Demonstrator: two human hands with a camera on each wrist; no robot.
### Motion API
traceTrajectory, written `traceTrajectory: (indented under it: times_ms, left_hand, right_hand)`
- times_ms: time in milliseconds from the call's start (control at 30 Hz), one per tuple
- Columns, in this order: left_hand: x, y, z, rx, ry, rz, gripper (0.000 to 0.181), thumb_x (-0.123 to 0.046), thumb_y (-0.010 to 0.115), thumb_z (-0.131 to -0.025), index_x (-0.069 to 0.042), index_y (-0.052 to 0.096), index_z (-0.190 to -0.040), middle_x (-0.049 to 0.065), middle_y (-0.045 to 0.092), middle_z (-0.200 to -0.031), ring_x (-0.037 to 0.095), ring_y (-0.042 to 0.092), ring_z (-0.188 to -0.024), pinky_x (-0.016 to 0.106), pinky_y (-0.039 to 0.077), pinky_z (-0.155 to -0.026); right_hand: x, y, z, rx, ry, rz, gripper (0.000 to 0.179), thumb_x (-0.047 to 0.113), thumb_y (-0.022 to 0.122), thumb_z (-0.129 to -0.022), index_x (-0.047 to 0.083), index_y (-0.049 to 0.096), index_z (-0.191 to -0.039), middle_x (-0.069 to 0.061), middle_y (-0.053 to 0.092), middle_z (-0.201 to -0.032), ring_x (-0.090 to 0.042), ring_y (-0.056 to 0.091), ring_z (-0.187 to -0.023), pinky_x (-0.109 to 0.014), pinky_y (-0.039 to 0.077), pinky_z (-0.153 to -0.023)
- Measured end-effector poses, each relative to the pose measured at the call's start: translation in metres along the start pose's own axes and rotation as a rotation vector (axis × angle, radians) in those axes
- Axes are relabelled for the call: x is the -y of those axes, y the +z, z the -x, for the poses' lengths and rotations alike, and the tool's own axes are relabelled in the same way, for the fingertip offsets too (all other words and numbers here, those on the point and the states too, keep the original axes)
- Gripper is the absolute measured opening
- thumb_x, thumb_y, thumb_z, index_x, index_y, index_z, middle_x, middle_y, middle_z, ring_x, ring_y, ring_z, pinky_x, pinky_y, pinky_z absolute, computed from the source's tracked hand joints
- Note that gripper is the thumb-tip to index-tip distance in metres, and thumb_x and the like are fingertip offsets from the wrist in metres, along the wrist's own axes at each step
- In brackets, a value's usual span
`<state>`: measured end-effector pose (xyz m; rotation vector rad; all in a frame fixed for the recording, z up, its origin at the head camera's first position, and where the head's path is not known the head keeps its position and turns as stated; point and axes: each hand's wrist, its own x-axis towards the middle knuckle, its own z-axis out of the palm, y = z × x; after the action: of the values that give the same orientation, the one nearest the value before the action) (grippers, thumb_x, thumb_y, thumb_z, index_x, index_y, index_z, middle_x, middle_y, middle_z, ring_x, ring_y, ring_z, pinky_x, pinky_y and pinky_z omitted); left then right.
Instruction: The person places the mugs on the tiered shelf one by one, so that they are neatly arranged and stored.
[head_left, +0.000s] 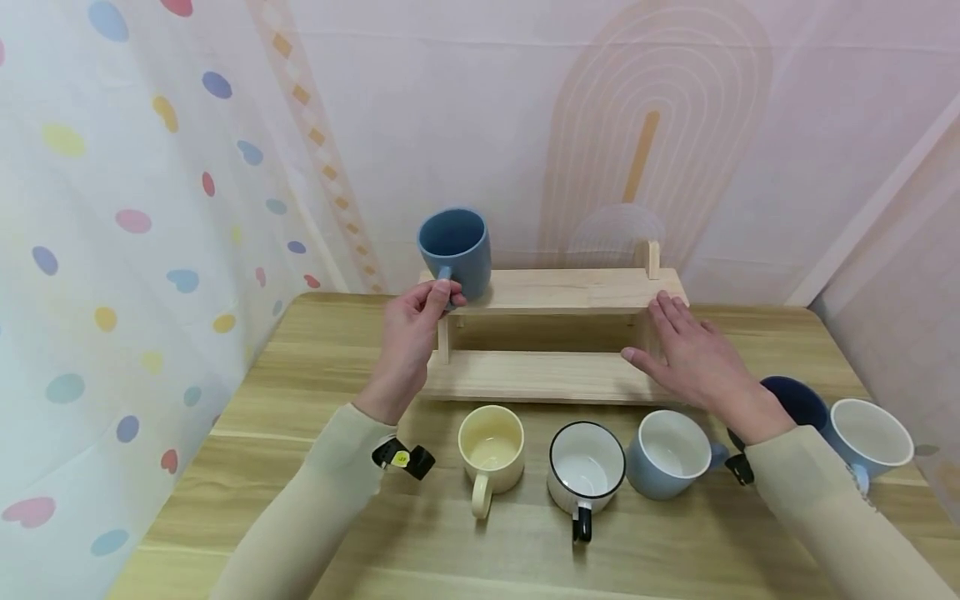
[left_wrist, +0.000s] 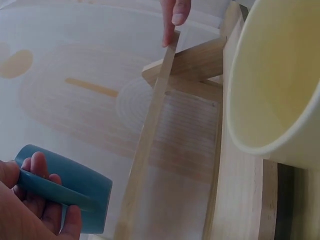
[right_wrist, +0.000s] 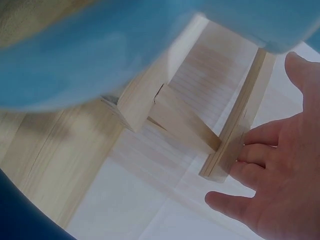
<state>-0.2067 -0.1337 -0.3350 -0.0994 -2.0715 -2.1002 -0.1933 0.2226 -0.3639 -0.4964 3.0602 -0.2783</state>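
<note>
My left hand [head_left: 408, 337] pinches the handle of a blue mug [head_left: 471, 265], which is upright at the left end of the upper board of a two-tier wooden rack [head_left: 570, 292]. In the left wrist view, the thumb and fingers wrap the handle of the same mug [left_wrist: 85, 172], and its body faces the rack's upper board [left_wrist: 145, 145]. My right hand [head_left: 701, 358] rests with straight fingers on the right end of that board. The right wrist view shows those fingertips [right_wrist: 245, 167] against the board's edge, thumb spread away.
In front of the rack stand a cream mug [head_left: 495, 467], a white mug with black rim [head_left: 577, 487] and a light blue mug [head_left: 652, 467]. Under and beside the right forearm are a dark blue mug [head_left: 795, 396] and a blue mug with white inside [head_left: 870, 450]. A patterned curtain [head_left: 480, 125] hangs behind.
</note>
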Motion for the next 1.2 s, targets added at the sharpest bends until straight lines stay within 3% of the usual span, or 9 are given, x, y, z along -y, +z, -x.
traceTrajectory:
  times_ms: [367,633,933,1200]
  left_hand:
    - [0.008,0.009,-0.006,-0.027,-0.043,-0.033,0.035,-0.027,0.060,-0.106,0.005,0.072,-0.115,0.003,0.074,-0.093,0.018,0.062,-0.112,0.034,0.050,-0.105]
    - [0.006,0.015,-0.008,-0.041,-0.049,-0.058,0.034,-0.028,0.063,-0.105,0.003,0.074,-0.114,0.002,0.077,-0.095,0.014,0.058,-0.109,0.029,0.041,-0.085]
    - [0.004,0.016,-0.012,-0.022,-0.062,-0.108,0.036,-0.032,0.064,-0.105,0.000,0.076,-0.117,0.013,0.078,-0.109,0.018,0.061,-0.121,0.036,0.047,-0.107]
    - [0.006,0.009,-0.019,0.019,-0.066,-0.109,0.035,-0.029,0.067,-0.103,-0.001,0.073,-0.122,0.014,0.075,-0.117,0.019,0.063,-0.112,0.041,0.051,-0.106]
  right_hand:
    - [0.002,0.001,-0.004,0.004,-0.007,-0.013,0.095,0.064,0.041,-0.105,-0.009,0.017,-0.161,-0.029,0.010,-0.168,-0.045,0.014,-0.155,-0.067,0.023,-0.119]
    - [0.000,0.001,-0.004,0.001,-0.031,-0.019,0.095,0.062,0.046,-0.105,-0.012,0.018,-0.159,-0.032,0.010,-0.167,-0.047,0.014,-0.154,-0.065,0.024,-0.119]
    - [-0.002,-0.002,-0.003,0.006,-0.040,-0.023,0.095,0.060,0.048,-0.105,-0.012,0.018,-0.159,-0.032,0.009,-0.167,-0.047,0.014,-0.155,-0.060,0.020,-0.122]
    - [-0.006,-0.004,-0.007,0.033,-0.035,-0.019,0.096,0.060,0.047,-0.105,-0.012,0.015,-0.160,-0.031,0.006,-0.168,-0.047,0.011,-0.155,-0.061,0.019,-0.122]
